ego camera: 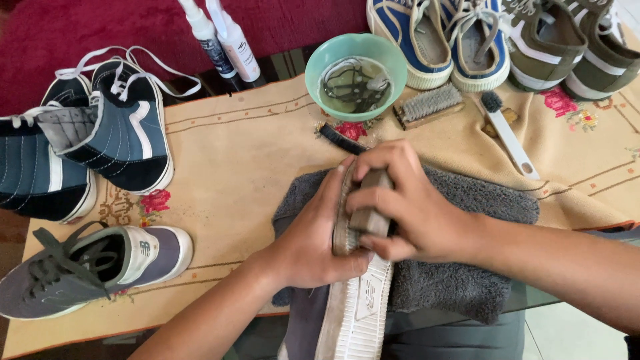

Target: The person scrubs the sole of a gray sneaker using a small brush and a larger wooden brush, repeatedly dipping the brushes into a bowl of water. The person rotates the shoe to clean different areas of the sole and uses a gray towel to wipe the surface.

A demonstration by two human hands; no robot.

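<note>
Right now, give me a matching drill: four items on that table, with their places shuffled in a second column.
Things:
1. Teal plastic bowl of water
2. Two white spray bottles
3. Wooden scrub brush
4. Grey lace-up sneaker with white toe cap

Places:
A. near left edge of the tan embroidered cloth
B. gripped in the right hand, against the white sole of the shoe the left hand steadies
C. far edge, left of the bowl
D. far side, beside a bristle brush lying flat

Pairs: 1-D, 2-C, 3-B, 4-A
</note>
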